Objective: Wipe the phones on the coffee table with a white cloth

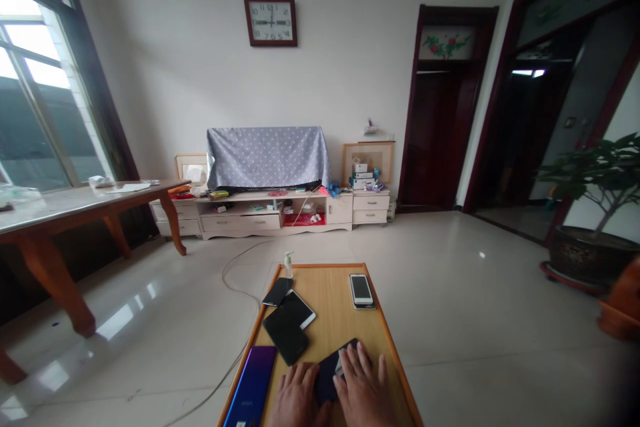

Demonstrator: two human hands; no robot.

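Note:
A dark phone [326, 373] lies flat near the front of the small wooden table [333, 320]. My left hand [296, 392] rests at its left edge, fingers curled together and the thumb along its near side. Over its right part is my right hand [363, 387], fingers lightly spread and pressing a small grey-white cloth [339, 367] to the surface; most of the cloth is hidden. Left of my hands are a blue-purple phone [250, 387], a black phone [286, 335], a white-edged phone [301, 310] and another dark phone [277, 291].
At the table's far right a white phone [361, 289] lies on another device. A clear pump bottle [289, 265] stands at the far left corner. A cable [225, 277] runs along the floor on the left. Beyond stands a low cabinet [240, 221]; a potted plant [595, 240] is at right.

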